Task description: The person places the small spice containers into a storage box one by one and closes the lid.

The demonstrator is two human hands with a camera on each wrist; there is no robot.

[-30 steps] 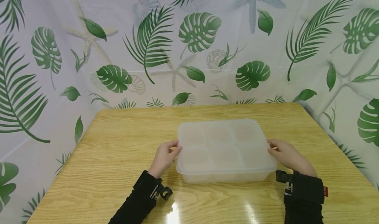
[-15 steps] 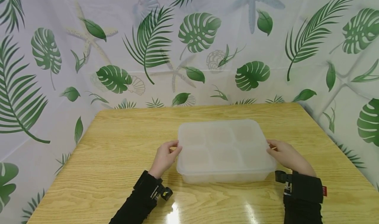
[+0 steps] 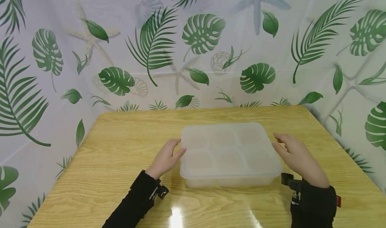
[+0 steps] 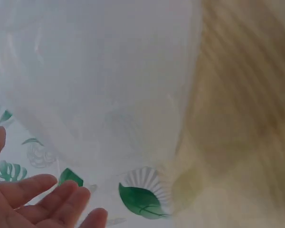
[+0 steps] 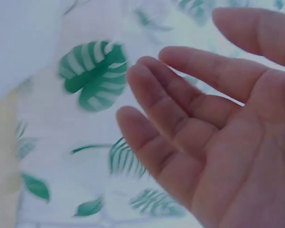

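On the wooden table lies a translucent white plastic storage box (image 3: 229,151) with a lid on it; six-part compartments show faintly through the top. At the box's left edge is my left hand (image 3: 165,158), thumb and fingers apart and relaxed; in the left wrist view its fingers (image 4: 69,199) hold nothing and stand beside the blurred box wall (image 4: 99,85). My right hand (image 3: 298,156) is just off the right edge, its thumb near the rim. The right wrist view shows its palm and loosely bent fingers (image 5: 156,99) with nothing in them.
The wooden table (image 3: 129,134) extends around the box on all sides. Behind and beside it hangs a white cloth (image 3: 223,54) printed with green leaves, shells and starfish. Black wrist cameras (image 3: 161,192) are strapped on both sleeves.
Both hands have loosened from the box's edges, where they pinched it before. The right hand has drawn slightly outward and its fingers spread; the left wrist has shifted left. The box stays put.
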